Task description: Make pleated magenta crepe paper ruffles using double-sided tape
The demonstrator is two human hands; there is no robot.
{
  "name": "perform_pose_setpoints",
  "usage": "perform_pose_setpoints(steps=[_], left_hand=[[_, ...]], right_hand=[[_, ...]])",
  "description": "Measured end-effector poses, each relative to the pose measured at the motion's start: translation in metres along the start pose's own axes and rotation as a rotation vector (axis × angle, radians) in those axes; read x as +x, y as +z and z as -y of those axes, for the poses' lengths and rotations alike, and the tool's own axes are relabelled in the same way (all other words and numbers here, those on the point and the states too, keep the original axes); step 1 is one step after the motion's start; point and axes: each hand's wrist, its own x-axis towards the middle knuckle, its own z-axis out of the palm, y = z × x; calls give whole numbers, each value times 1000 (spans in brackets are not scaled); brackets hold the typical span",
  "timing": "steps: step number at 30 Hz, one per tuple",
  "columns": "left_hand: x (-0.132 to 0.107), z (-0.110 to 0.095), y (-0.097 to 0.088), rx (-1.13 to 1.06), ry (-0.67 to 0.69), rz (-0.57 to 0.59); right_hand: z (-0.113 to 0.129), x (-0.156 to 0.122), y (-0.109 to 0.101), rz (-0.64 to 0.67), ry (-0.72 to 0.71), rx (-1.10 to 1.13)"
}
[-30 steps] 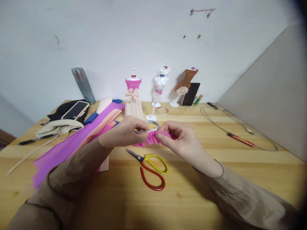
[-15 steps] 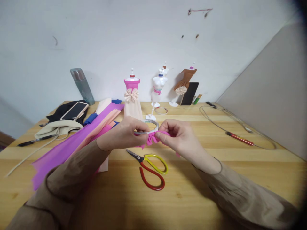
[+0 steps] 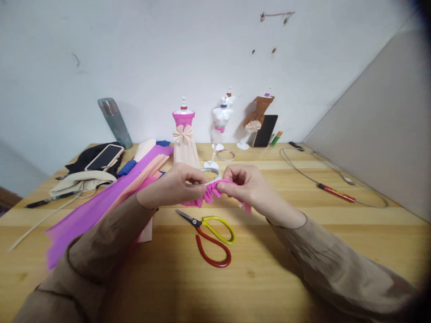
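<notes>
Both of my hands pinch a small gathered strip of pink crepe paper above the wooden table. My left hand grips its left end, fingers closed. My right hand pinches the ruffled right part, and a pink tail hangs below it. A roll of tape lies just behind my fingers. Red and yellow scissors lie on the table right under my hands.
Long pink, purple and peach paper sheets lie at left. A phone rests on dark cloth beside a grey bottle. Three small mannequins stand at the back, one in a pink dress. A wire with a red tool lies at right.
My hands have drawn slightly closer together and lower, bunching the pink strip more. A pink tail now shows under my right hand.
</notes>
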Motion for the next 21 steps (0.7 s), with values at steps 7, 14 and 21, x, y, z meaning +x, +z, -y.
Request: perform_pose_setpoints(steps=[7, 14, 21], left_hand=[[-2, 10, -16, -209, -185, 56], [-4, 6, -15, -69, -69, 56], [-4, 3, -11, 79, 41, 24]], right_hand=[[-1, -4, -13, 146, 65, 125], [8, -6, -5, -16, -34, -27], [10, -12, 4, -56, -185, -81]])
